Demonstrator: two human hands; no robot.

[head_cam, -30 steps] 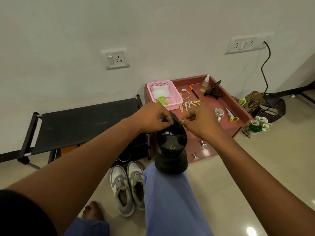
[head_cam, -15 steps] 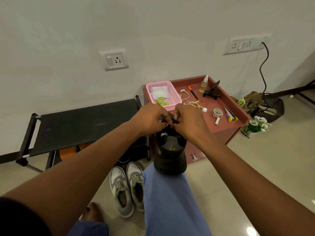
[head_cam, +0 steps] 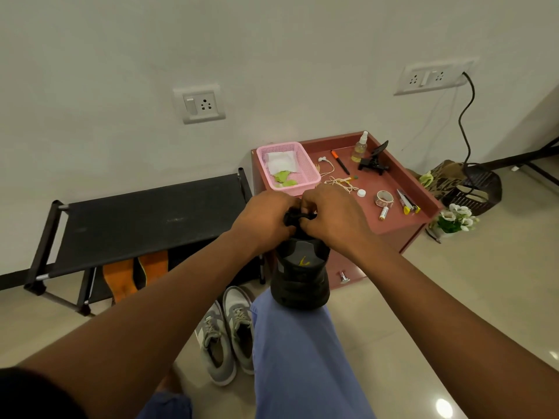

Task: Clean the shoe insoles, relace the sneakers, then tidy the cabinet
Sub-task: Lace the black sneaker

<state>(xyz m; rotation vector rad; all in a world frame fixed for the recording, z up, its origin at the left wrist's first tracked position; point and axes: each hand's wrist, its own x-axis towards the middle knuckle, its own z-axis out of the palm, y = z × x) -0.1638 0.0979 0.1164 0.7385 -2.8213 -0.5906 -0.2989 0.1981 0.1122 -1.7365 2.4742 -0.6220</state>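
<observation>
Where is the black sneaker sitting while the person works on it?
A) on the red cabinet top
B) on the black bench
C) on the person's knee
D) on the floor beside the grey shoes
C: the black sneaker stands on the blue-trousered knee, with the left hand and right hand gripping its top.

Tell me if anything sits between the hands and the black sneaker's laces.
Nothing visible does. The left hand and right hand already pinch the black lace atop the black sneaker standing on the knee.

light: even, soft indoor | glare: floor [head_cam: 444, 407] hotspot lower right | edges: wide-angle bowing | focus: sharp
</observation>
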